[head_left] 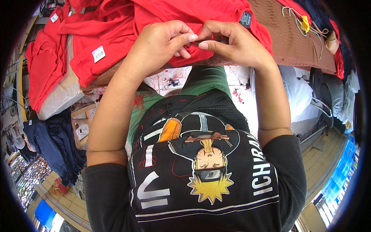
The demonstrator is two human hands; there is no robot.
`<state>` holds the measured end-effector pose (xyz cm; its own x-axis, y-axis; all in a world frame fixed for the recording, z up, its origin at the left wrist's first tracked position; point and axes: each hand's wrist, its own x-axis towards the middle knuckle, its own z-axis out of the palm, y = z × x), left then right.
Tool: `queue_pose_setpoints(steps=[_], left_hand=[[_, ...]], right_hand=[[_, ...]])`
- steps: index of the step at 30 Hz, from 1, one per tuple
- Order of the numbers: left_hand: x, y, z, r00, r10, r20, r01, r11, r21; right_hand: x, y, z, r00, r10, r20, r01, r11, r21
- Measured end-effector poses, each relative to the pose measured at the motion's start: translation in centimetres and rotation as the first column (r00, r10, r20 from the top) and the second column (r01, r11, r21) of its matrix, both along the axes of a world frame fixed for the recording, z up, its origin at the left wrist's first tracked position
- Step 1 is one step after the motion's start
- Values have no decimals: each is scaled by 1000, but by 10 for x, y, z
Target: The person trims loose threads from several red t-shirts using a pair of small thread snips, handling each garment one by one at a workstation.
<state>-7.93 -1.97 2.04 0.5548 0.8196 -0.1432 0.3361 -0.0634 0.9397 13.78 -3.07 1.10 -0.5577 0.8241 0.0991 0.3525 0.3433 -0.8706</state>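
Red garments (112, 27) are heaped over the table before me, with white tags on some of them. Above their near edge, my left hand (164, 40) is closed in a pinch, thumb against the fingers. What it pinches is too small to make out. My right hand (235, 44) meets it fingertip to fingertip, its thumb and bent forefinger closed on a small, thin, dark object (194, 43). Most of that object is hidden by the fingers. Just beyond my right hand, a dark label (245, 19) shows on the red cloth.
A brown patterned cloth (286, 46) covers the table's right side, where cords and a yellow piece (305, 24) lie. Dark blue garments (58, 143) hang at the left beside a wooden frame. Clear plastic (295, 91) and a black fan-like object (321, 94) stand at the right.
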Motion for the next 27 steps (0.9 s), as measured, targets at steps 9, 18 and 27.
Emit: queue_pose_setpoints(steps=[9,18,27], left_hand=[[1,-2,7,998,9,-57,-2,994,114],[-40,-22,136,963,-236,132,166,901,401],[-33,-20,60,858,145,494,-443,695,566]], right_hand=[[1,-1,5,998,7,65,-1,995,-101],[31,-1,27,985,-168,-37,168,986,-8],[38,-8,31,958,-280,-64,280,960,3]])
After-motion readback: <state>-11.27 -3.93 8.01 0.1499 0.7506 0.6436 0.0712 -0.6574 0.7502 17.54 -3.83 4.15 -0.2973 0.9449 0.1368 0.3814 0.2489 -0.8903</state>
